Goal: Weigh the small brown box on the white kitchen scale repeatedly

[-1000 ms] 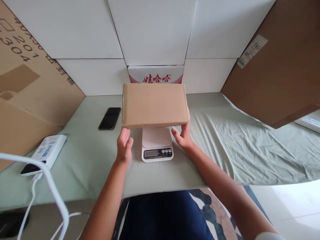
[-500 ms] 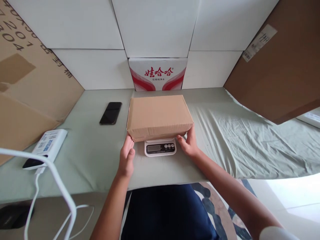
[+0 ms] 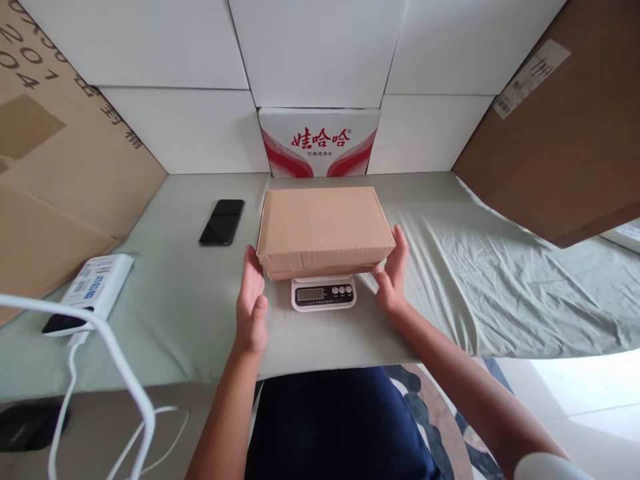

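The cardboard box (image 3: 324,229) rests flat on the kitchen scale (image 3: 324,293) – display showing below its front edge. The left hand (image 3: 251,295) and right hand (image 3: 393,277) are open, palms flanking the box's near corners, on the green-sheeted surface (image 3: 190,293).

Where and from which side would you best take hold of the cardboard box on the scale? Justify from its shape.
Probably at the two short ends of the cardboard box, coming in from left and right. It is wide, flat and overhangs the scale, so the left hand and right hand flank those ends.
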Demonstrator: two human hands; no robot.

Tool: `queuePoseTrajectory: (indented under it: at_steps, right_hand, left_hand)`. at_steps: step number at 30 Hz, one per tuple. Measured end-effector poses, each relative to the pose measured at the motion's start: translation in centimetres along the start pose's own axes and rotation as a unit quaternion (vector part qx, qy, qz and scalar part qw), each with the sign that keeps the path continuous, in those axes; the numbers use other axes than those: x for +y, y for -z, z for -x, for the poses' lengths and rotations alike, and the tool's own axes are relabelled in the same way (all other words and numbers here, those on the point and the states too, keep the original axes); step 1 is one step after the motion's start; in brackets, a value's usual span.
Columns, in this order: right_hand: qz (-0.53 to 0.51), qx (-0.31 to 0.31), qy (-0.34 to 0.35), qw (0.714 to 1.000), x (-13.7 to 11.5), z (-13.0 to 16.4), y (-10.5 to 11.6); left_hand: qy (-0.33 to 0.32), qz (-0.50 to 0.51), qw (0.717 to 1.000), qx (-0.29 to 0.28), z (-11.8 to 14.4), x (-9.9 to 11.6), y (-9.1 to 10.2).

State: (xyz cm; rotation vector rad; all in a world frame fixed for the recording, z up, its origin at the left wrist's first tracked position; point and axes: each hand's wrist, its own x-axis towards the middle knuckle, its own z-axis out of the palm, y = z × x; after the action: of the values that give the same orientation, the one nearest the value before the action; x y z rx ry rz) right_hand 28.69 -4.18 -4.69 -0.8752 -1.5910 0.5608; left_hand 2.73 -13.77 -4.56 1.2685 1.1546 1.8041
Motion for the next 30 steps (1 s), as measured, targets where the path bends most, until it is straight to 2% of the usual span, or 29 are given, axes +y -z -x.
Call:
queuePoseTrajectory:
  at_steps: [3, 8, 21, 30]
  right_hand:
    - [-0.006, 0.066, -0.027, 0.997, 0.3, -0.4, 0.4]
    - [-0.030, 0.103, -0.064, 0.992, 1.3, -1.0, 0.8]
    - [-0.078, 0.115, -0.090, 0.986, 1.8, -1.5, 0.7]
    - [-0.090, 0.092, -0.106, 0.986, 1.3, -1.3, 0.8]
  left_hand:
    - [-0.042, 0.007, 0.999, 0.034, 0.1, 0.0, 0.4]
    - [-0.042, -0.005, 0.998, 0.035, 0.4, 0.1, 0.7]
    - [-0.035, -0.002, 0.999, 0.026, 0.5, -0.3, 0.7]
    - [0.011, -0.023, 1.000, 0.010, 0.7, -0.4, 0.7]
